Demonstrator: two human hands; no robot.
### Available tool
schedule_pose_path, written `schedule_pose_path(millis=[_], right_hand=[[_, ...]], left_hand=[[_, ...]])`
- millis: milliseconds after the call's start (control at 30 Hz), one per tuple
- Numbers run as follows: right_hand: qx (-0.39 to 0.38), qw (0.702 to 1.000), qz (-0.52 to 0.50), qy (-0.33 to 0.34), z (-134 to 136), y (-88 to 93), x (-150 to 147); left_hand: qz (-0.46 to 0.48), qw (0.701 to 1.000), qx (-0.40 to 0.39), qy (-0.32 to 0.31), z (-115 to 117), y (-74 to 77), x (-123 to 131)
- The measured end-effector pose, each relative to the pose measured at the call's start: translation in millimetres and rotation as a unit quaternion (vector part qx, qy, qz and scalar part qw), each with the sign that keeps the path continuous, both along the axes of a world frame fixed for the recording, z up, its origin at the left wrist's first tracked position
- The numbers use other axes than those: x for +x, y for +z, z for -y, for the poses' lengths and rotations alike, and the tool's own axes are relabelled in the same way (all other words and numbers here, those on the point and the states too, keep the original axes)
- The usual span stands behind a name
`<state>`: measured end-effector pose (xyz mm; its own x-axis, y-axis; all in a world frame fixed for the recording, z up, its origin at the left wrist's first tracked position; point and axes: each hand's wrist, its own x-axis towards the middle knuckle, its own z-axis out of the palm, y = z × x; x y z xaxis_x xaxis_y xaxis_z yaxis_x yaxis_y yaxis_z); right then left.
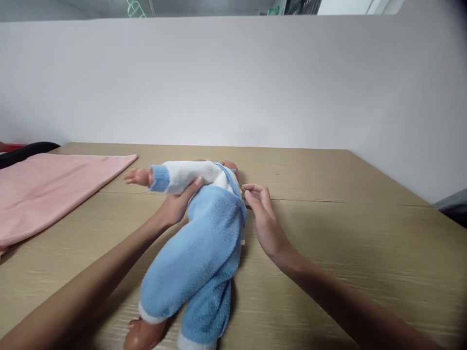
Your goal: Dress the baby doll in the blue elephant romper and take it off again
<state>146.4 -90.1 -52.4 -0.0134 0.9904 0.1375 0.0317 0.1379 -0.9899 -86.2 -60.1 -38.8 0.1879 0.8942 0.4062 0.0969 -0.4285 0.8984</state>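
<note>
A baby doll [207, 233] in fuzzy light blue trousers and a white top with blue cuffs lies tilted on its side on the wooden table [328, 253]. Its head points away from me, and one arm stretches out to the left. My left hand [179, 204] holds the doll at the waist, thumb on top and fingers hidden beneath it. At the doll's other side, the fingers of my right hand [263, 214] are pinched together by the edge of its clothing; what lies between them is too small to make out.
A pink cloth [54, 189] lies on the left part of the table, with a black curved object [34, 147] behind it. A pale partition [233, 82] rises along the back and right. Dark material [454, 206] shows at the right edge.
</note>
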Motion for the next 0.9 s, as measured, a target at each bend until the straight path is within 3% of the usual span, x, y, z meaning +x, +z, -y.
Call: schedule_pose_path(millis=[100,200,367,500,700,800,900], right_hand=[[-0.054,0.997,-0.013,0.054,2.2,27.5,10.2],[-0.11,0.99,-0.018,0.084,3.3,43.8,27.2],[-0.209,0.971,-0.061,0.096,10.5,55.9,55.9],[-0.263,0.954,-0.1,0.106,21.4,60.5,73.5],[-0.288,0.94,-0.136,0.124,35.3,61.0,94.4],[-0.298,0.93,-0.172,0.129,33.0,54.6,108.1],[-0.306,0.919,-0.214,0.124,25.6,39.5,124.7]], left_hand=[[-0.042,0.999,-0.011,-0.008,3.6,22.5,12.1],[-0.115,0.992,-0.019,-0.048,12.5,38.6,20.4],[-0.182,0.978,0.044,-0.087,28.0,42.7,17.4],[-0.185,0.98,0.021,-0.068,31.9,29.9,12.4],[-0.197,0.971,-0.126,0.054,25.0,-14.7,-1.3],[-0.211,0.964,-0.147,0.062,28.2,-31.7,-6.1],[-0.22,0.956,-0.186,0.06,39.4,-35.2,-3.5]])
